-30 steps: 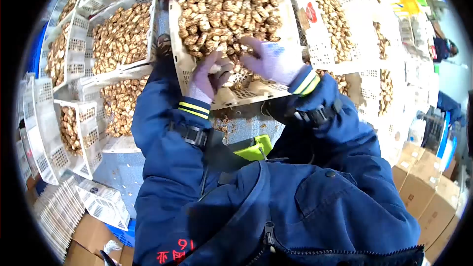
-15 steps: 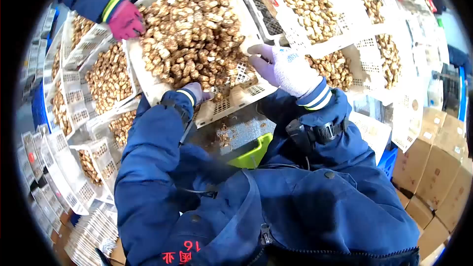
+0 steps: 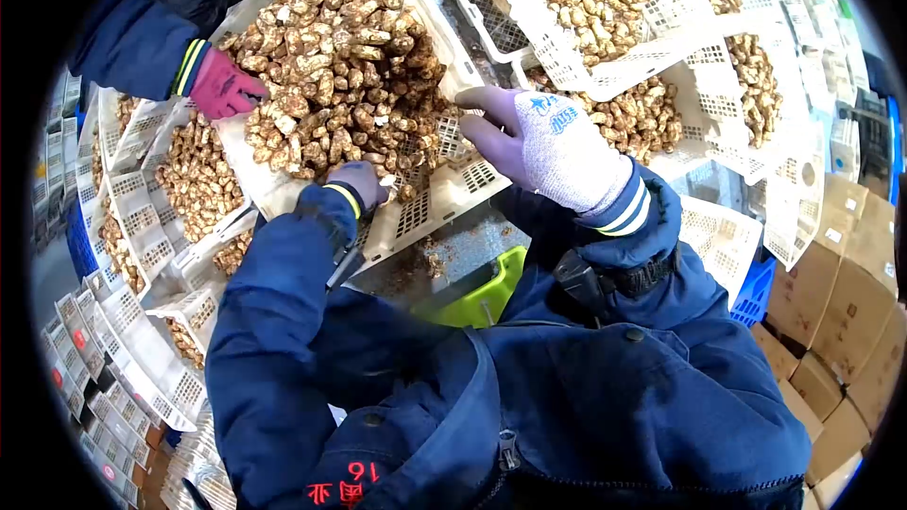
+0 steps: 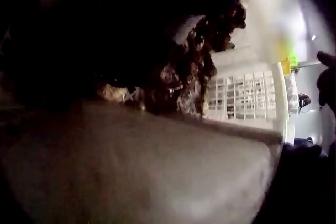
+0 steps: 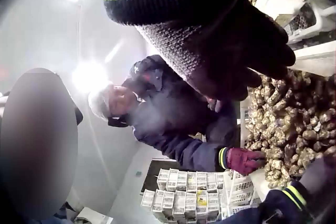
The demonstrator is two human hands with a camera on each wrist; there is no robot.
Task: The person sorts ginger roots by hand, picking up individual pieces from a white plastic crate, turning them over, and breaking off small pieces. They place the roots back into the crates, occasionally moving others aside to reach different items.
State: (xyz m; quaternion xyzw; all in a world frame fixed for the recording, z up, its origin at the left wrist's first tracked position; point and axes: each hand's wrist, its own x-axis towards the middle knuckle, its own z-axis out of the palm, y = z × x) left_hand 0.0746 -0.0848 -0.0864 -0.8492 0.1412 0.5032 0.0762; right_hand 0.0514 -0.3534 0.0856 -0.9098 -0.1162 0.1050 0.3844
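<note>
A white perforated crate (image 3: pixel 413 212) holds a heap of brown-and-white knobbly pieces (image 3: pixel 326 57). My left hand (image 3: pixel 359 183) lies inside its near side against the lower edge of the heap; a small pale piece shows by its fingertips, and whether the fingers hold it I cannot tell. Above the crate's right rim is my right hand (image 3: pixel 553 137) in a pale purple glove, fingers apart and slightly bent, holding nothing. The right wrist view shows that gloved hand (image 5: pixel 226 50) beside the heap (image 5: pixel 289 124). The left wrist view is mostly dark, with crate mesh (image 4: pixel 244 95) at right.
Another person's red-gloved hand (image 3: pixel 225 85) is at the crate's left rim. More filled crates stand left (image 3: pixel 198 175) and right (image 3: pixel 633 118). A lime-green object (image 3: pixel 487 297) is below the crate. Cardboard boxes (image 3: pixel 822 264) are stacked at right, and empty crates (image 3: pixel 142 345) at lower left.
The crate appears farther left and turned in the head view. My right hand has drawn back from the pieces to above the right rim; my left hand is lower at the near side.
</note>
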